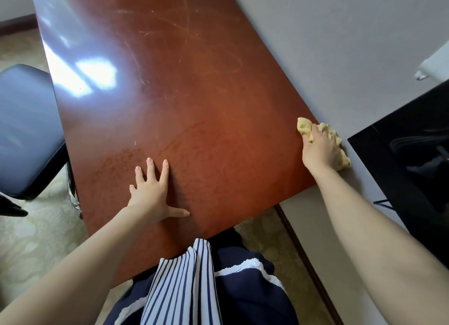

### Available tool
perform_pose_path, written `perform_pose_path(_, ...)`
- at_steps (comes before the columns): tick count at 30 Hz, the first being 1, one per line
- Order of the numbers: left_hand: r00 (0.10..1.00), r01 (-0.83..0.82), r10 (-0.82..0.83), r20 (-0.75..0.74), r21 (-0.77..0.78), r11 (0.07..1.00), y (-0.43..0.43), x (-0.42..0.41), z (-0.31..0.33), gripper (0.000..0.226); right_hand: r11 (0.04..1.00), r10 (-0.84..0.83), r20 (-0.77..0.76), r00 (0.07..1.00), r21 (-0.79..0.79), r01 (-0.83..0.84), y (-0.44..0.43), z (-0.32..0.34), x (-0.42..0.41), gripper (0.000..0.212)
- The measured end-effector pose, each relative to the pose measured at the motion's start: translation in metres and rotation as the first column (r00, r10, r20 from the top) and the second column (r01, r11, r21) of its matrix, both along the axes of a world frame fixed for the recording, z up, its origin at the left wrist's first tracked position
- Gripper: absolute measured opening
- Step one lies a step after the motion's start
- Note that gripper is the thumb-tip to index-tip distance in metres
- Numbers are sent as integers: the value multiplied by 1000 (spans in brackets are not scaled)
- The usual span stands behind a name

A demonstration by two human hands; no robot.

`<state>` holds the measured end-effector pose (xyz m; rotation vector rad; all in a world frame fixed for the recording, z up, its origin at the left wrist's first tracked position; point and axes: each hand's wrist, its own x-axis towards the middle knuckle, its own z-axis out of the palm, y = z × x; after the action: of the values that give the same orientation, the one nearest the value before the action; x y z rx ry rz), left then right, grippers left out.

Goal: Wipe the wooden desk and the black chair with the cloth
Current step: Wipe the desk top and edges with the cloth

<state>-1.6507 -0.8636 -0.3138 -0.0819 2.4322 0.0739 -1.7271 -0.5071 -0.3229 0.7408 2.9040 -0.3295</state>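
1. Long, glossy reddish-brown wooden desk [182, 94], seen from its near end, with its right long edge against a pale grey wall [340, 45]. Fine light scratches across the far part, dull smears on the near part, bright glare near the left edge.
2. Crumpled pale-yellow cloth [305, 128] at the desk's right edge, not far from the near right corner, bunched at the junction of desk top and wall.
3. Right hand [320, 152] on top of that cloth, palm down, fingers curled over the bunched fabric and gripping it against the desk edge. Bare forearm stretched out to the right.
4. Left hand [150, 193] flat on the desk top near the near end, well apart from the cloth. Fingers straight and spread, thumb out to the side, nothing held.
5. Black padded chair [26, 130] to the left, its seat just beside the desk's left edge, over a pale patterned carpet [36, 239].
6. Shiny black panel [413, 166] to the right, along the same wall, apart from the desk. Kind of object: not clear.
7. At the bottom, navy-and-white striped fabric [182, 288] and a dark navy garment with white trim [243, 300], close against the desk's near edge.
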Motion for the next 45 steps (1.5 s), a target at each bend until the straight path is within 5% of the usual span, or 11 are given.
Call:
perform_pose_path(9,999,39,-39,19,18,999,-6,1,7,147,947,320,11,947,-6,-320,-99,-9,-22,48)
perform_pose_path(17,998,62,-62,0,3,998,-5,2,9,147,703,697,-164,698,-30,-710,-126,-15,67,45)
perform_pose_path(23,999,46,-46,8,-1,999,-4,2,9,147,823,558,-231,797,32,-567,-79,-17,90,43)
perform_pose_path(27,999,34,-34,9,6,999,-4,2,9,147,928,372,-132,919,25,-372,-45,-13,59,45)
perform_pose_path(35,999,27,-27,36,-1,1000,-1,0,12,148,991,130,18,991,-24,-130,-46,0,-48,45)
perform_pose_path(38,999,16,-16,41,-1,1000,-1,0,12,149,987,155,103,983,-51,-150,-65,3,-77,46)
perform_pose_path(45,999,15,-14,40,-3,1000,-2,-1,9,150,863,504,104,857,-24,-505,-131,0,-62,46)
